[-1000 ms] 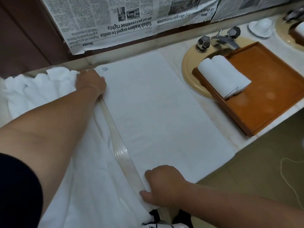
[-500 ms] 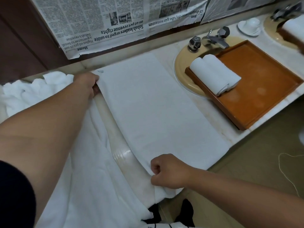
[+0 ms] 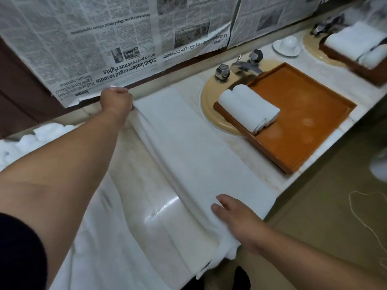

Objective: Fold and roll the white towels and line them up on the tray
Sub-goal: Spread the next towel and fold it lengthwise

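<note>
— Head view: where did the towel [image 3: 199,155] lie?
— Spread on the tabletop [image 3: 146,164], left of the tray [image 3: 303,126]. Left hand [image 3: 116,101] clutched its raised far corner; right hand [image 3: 236,218] rested straight-fingered on its near edge.

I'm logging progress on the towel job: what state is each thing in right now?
flat towel: spread on the counter, left edge lifted, not yet rolled.
left hand: grips the flat towel's far corner.
right hand: fingers straight, resting on its near end.
tray: set across the basin.
rolled towels: two, side by side on the tray.
towel pile: crumpled, unfolded.
</note>
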